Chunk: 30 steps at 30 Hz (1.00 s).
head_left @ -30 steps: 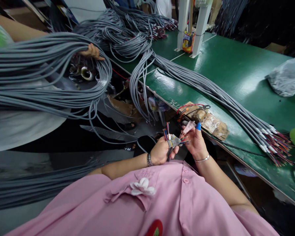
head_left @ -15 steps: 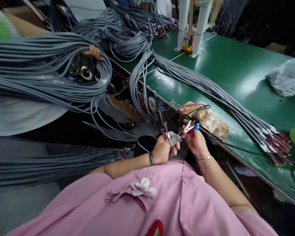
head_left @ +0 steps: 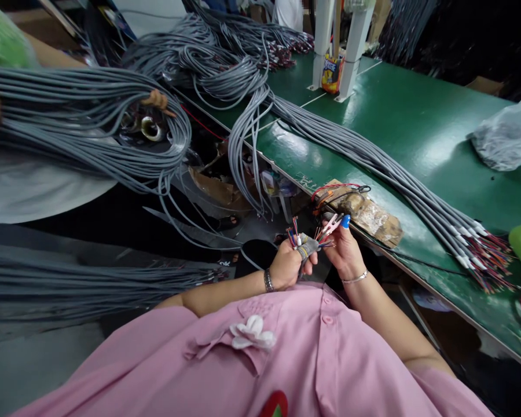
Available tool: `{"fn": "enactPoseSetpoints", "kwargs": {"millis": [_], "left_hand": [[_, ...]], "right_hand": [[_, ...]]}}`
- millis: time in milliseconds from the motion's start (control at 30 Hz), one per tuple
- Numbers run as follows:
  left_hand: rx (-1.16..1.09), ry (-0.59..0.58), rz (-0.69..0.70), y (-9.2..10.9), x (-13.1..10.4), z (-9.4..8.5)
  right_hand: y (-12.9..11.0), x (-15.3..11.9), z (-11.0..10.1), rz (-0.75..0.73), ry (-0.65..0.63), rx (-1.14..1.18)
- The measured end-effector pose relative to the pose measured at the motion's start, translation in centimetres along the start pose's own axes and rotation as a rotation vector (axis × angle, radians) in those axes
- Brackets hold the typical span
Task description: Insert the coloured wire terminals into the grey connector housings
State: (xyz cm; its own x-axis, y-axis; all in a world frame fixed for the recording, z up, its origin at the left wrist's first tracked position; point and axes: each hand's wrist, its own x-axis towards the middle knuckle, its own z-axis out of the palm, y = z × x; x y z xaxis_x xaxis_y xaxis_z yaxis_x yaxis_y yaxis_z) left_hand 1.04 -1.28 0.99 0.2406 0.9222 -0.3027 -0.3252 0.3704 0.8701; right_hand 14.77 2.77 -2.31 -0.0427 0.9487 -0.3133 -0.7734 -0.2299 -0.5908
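Note:
Close in front of my body, my left hand (head_left: 285, 267) is closed around the end of a cable, with grey-and-yellow knitted cloth on some of its fingers. Thin coloured wires (head_left: 293, 233) fan out of that grip, red, blue and black among them. My right hand (head_left: 346, 255), a blue cover on its thumb, pinches a small pale-pink V-shaped tool (head_left: 330, 225) whose exact kind I cannot make out. The tool is beside the wire ends (head_left: 325, 243) on the right of the left hand; whether it touches them is unclear.
A taped wooden block (head_left: 373, 220) lies at the edge of the green table (head_left: 417, 116). Grey cables (head_left: 351, 142) with bared coloured ends stretch across it. At left, a co-worker's hand (head_left: 156, 101) holds a large coil of grey cables (head_left: 91, 145). A plastic bag (head_left: 506, 136) lies right.
My right hand and the pink tool have shifted slightly left, closer to the wires. My left hand has barely moved. The co-worker's coil has shifted a little left, and another hand shows at the left edge.

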Motion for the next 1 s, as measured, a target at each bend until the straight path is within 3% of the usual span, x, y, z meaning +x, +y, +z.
{"fn": "enactPoseSetpoints", "kwargs": {"millis": [400, 600, 833, 1000], "left_hand": [[0.059, 0.026, -0.001, 0.4, 0.5, 0.1], [0.056, 0.018, 0.005, 0.2, 0.4, -0.1], [0.053, 0.000, 0.018, -0.3, 0.0, -0.6], [0.086, -0.017, 0.009, -0.2, -0.8, -1.2]], "right_hand": [[0.2, 0.2, -0.2, -0.052, -0.019, -0.019], [0.1, 0.0, 0.0, 0.000, 0.003, 0.026], [-0.1, -0.4, -0.1, 0.004, -0.059, 0.047], [-0.8, -1.2, -1.1, 0.121, -0.164, -0.092]]}}
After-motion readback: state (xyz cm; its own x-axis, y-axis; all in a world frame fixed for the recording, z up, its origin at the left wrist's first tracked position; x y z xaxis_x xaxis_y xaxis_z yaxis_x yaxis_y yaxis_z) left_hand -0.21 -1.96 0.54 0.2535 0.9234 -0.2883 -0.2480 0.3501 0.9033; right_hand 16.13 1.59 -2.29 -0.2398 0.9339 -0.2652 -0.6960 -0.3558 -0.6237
